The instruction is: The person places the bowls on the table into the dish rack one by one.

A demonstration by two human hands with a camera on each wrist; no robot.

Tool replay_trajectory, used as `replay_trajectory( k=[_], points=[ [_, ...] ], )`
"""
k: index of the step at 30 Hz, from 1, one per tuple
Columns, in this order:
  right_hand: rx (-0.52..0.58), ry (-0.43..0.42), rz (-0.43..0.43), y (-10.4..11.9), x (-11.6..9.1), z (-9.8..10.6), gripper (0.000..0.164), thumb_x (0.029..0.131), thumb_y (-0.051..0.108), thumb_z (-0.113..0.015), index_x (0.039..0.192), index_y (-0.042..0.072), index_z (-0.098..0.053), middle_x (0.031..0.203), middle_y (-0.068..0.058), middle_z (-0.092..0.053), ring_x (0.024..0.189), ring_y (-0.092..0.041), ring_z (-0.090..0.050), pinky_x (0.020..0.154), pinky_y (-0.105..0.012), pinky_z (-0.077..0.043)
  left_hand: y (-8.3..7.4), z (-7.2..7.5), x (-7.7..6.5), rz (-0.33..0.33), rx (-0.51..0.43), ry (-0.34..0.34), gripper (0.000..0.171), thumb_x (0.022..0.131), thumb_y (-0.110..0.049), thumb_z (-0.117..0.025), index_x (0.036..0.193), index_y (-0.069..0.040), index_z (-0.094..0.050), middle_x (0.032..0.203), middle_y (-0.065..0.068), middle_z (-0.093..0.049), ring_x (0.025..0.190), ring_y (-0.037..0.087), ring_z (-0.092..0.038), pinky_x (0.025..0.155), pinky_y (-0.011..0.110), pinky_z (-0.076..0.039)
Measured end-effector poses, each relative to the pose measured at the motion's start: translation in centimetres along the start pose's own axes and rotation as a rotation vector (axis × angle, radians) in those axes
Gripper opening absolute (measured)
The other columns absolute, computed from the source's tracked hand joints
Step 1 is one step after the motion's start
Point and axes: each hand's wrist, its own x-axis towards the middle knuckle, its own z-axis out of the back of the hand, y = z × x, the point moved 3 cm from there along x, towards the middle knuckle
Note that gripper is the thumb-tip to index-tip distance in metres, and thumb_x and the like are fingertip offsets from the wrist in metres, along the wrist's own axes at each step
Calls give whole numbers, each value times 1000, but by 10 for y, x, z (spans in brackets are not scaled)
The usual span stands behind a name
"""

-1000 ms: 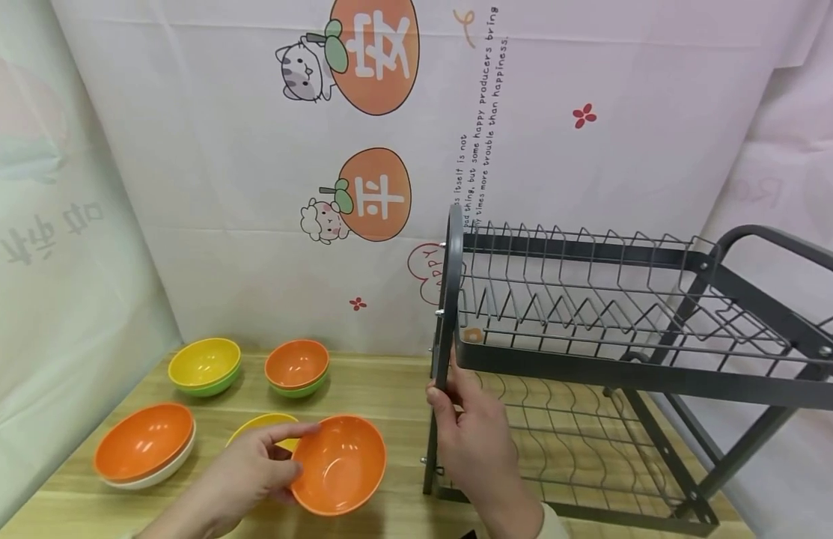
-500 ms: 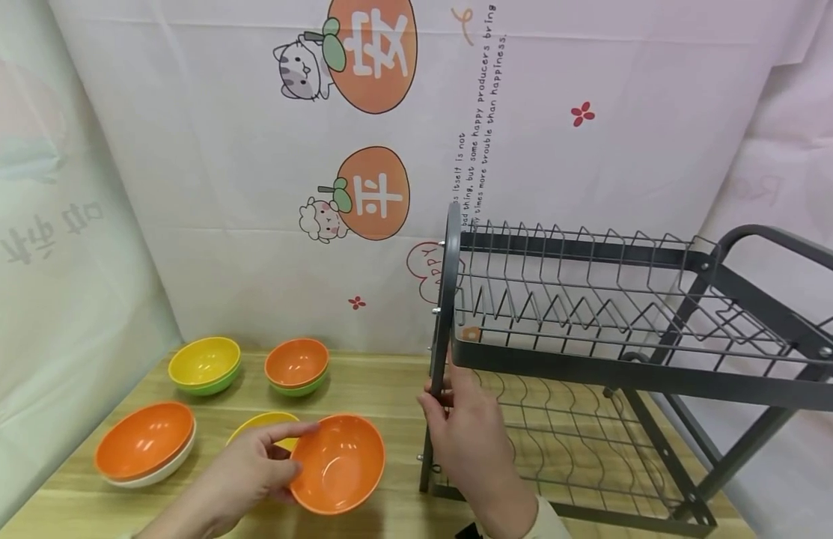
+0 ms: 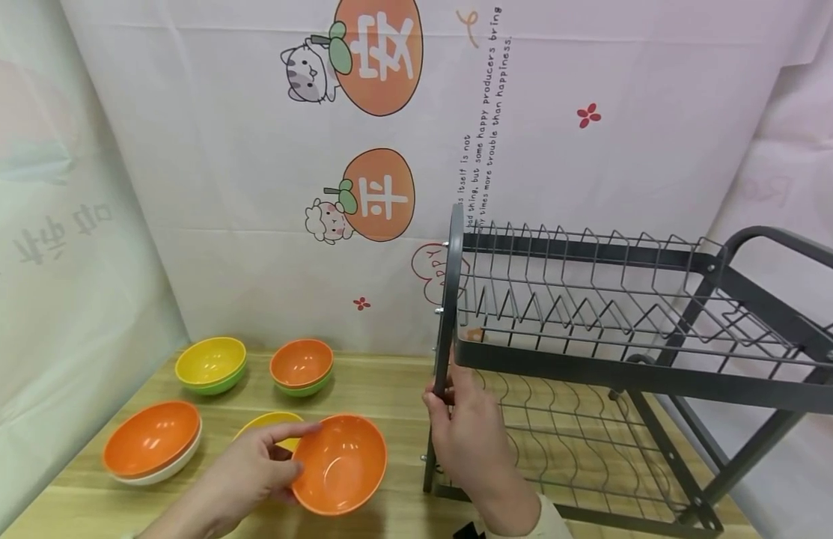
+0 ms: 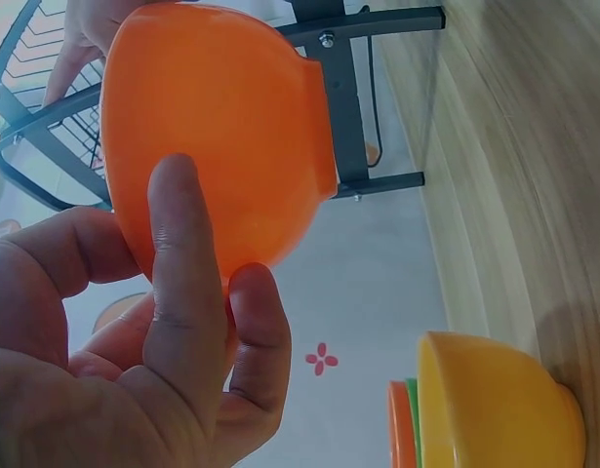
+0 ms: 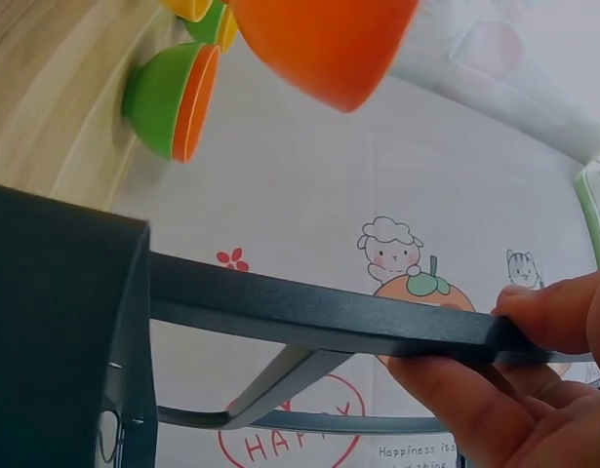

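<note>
In my head view, the table (image 3: 382, 382) carries a yellow bowl (image 3: 211, 360) inside a green bowl (image 3: 217, 388) near the far left corner; a small orange bowl (image 3: 301, 362) sits in a second green bowl (image 3: 307, 391) by the far edge, and a wide orange bowl (image 3: 152, 436) in a white bowl (image 3: 163, 474) towards the left edge; a dark wire rack (image 3: 625, 368) fills the right side, its near left post standing between its tiers and the held bowl (image 3: 340, 466); that bowl is tilted above the table's near part, gripped at its left side by the left hand (image 3: 257, 468), which partly hides another yellow bowl (image 3: 280, 419); the right hand (image 3: 475, 438) grips the rack's post.

From the left wrist, I see thumb and fingers closed on the held bowl, its base apart from the table.

From the right wrist, I see thumb and fingers pinching the dark post, hardly parted beyond its thickness; the held bowl hangs near, touching nothing of the rack.
</note>
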Motion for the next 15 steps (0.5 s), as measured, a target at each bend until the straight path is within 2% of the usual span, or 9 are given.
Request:
replay_trajectory(
  k=[8, 15],
  points=[
    [80, 69, -82, -4, 3, 2, 64, 87, 1, -63, 139, 22, -34, 90, -1, -60, 80, -12, -64, 57, -22, -51, 3, 2, 0, 23, -14, -7, 55, 81, 6, -59, 134, 3, -46, 94, 20, -52, 77, 27, -57, 67, 44, -56],
    [89, 121, -122, -6, 7, 4, 40, 87, 1, -63, 117, 21, -45, 86, 5, -57, 81, -10, -63, 56, -24, -50, 2, 1, -1, 42, -9, -16, 55, 81, 6, -60, 134, 2, -47, 94, 20, -52, 77, 26, -58, 68, 44, -56]
  ],
)
